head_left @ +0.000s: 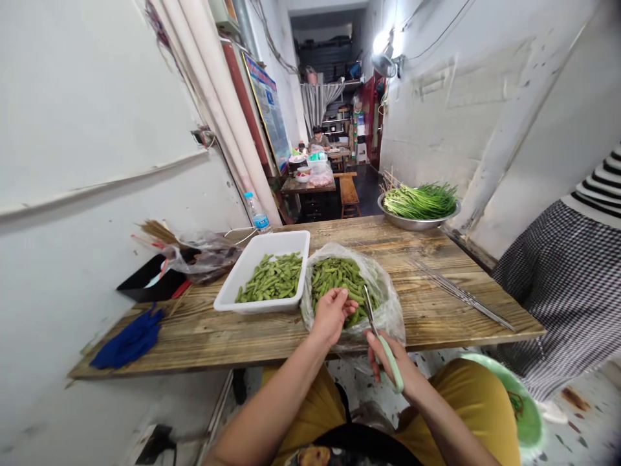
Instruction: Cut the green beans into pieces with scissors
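Observation:
Over a clear plastic bag of green edamame pods, my left hand has its thumb and fingers closed. They pinch an edamame pod, mostly hidden against the pile. My right hand grips scissors with pale green handles at the front edge of the table. The metal blades point up and away over the bag's right side, close to my left fingertips. Left of the bag stands a white plastic tub with loose pods in it.
The wooden table carries metal skewers and a steel bowl of green stalks at right. Leftward are a water bottle, a black box and a blue cloth. A person stands at right, near a green basin.

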The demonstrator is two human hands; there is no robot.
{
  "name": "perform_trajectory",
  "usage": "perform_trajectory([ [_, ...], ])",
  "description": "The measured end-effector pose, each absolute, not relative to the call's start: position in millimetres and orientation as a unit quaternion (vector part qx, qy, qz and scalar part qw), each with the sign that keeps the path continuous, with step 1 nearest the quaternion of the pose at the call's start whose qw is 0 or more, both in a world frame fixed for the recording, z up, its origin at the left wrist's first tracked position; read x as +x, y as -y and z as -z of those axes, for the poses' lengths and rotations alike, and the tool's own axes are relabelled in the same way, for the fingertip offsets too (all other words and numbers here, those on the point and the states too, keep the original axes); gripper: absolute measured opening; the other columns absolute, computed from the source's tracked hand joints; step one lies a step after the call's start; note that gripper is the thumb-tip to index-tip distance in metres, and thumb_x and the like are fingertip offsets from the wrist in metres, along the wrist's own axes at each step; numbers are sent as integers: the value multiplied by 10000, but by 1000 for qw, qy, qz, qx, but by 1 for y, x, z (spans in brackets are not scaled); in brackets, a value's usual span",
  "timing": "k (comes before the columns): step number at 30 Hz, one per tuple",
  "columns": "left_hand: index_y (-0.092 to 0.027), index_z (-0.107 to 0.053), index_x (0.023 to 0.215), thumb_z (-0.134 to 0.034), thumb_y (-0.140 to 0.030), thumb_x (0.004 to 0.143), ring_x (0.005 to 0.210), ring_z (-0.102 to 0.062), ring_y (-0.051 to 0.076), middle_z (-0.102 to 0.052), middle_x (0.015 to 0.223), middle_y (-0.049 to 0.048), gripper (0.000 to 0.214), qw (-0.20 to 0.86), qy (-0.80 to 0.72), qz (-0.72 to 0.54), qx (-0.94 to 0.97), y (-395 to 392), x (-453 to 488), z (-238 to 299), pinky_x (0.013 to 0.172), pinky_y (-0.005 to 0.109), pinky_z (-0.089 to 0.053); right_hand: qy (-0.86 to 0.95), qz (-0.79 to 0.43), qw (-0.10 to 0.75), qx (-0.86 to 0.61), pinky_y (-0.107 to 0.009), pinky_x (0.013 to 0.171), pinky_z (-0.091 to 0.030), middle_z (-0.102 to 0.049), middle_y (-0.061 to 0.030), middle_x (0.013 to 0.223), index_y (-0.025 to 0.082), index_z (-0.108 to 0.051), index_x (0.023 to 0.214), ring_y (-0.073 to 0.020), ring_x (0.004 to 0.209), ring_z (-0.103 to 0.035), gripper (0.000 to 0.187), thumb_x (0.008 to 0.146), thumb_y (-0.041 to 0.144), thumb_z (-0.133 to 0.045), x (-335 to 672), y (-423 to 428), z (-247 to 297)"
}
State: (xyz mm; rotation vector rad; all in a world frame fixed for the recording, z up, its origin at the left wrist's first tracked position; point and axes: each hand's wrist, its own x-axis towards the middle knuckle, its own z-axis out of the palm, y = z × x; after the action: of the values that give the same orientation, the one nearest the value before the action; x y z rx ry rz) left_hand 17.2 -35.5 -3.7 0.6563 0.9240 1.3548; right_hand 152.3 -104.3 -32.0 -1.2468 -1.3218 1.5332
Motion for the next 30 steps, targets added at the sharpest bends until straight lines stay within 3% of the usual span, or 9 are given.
perform_trajectory([
  [9, -137, -489, 747, -703, -339, 655, 551, -613, 104, -591, 566, -23, 309, 595, -425, -611, 303, 40, 19, 3, 542, 201, -478, 505, -605, 381, -483, -226, 378, -399, -453, 60, 546, 167, -526, 981, -97, 407, -450, 497, 779, 618, -474, 153, 103, 25],
  [17, -148, -483, 771, -663, -391, 678, 569, -621, 133, -607, 594, -1, 316, 583, -432, -598, 342, 47, 23, 5, 575, 250, -493, 474, -622, 396, -481, -184, 281, -325, -419, 91, 489, 179, -536, 931, -63, 305, -372, 407, 783, 558, -522, 150, 100, 33],
  [19, -157, -484, 812, -611, -405, 720, 581, -621, 147, -610, 618, 2, 293, 517, -462, -616, 373, 42, 5, 2, 597, 281, -502, 464, -625, 396, -487, -180, 272, -323, -414, 95, 484, 183, -527, 932, -63, 306, -365, 408, 767, 556, -543, 151, 99, 36],
  [22, -159, -518, 913, -549, -382, 772, 673, -621, 167, -635, 731, 38, 265, 264, -561, -648, 442, 26, -43, -14, 709, 333, -498, 466, -619, 404, -487, -189, 309, -359, -440, 81, 526, 188, -509, 922, -73, 355, -403, 414, 762, 569, -540, 156, 98, 39],
  [25, -148, -575, 1007, -567, -303, 759, 1040, -532, 238, -599, 1062, 127, 293, 1, -624, -581, 523, 14, -81, -32, 951, 397, -373, 464, -617, 409, -486, -212, 383, -406, -463, 59, 591, 194, -496, 903, -89, 430, -452, 416, 781, 592, -495, 162, 98, 42],
  [27, -157, -608, 1005, -555, -279, 771, 1098, -480, 260, -580, 1107, 131, 269, -53, -629, -515, 580, 16, -81, -33, 979, 415, -320, 458, -616, 414, -489, -227, 415, -416, -465, 51, 612, 201, -490, 922, -102, 459, -468, 415, 795, 595, -471, 165, 98, 43],
  [30, -197, -664, 747, -543, -291, 800, 825, -546, 223, -634, 781, 79, 163, 33, -582, -381, 718, 33, -45, -16, 855, 385, -361, 456, -614, 414, -494, -232, 406, -400, -452, 52, 608, 207, -485, 941, -106, 448, -458, 420, 794, 600, -468, 165, 99, 41],
])
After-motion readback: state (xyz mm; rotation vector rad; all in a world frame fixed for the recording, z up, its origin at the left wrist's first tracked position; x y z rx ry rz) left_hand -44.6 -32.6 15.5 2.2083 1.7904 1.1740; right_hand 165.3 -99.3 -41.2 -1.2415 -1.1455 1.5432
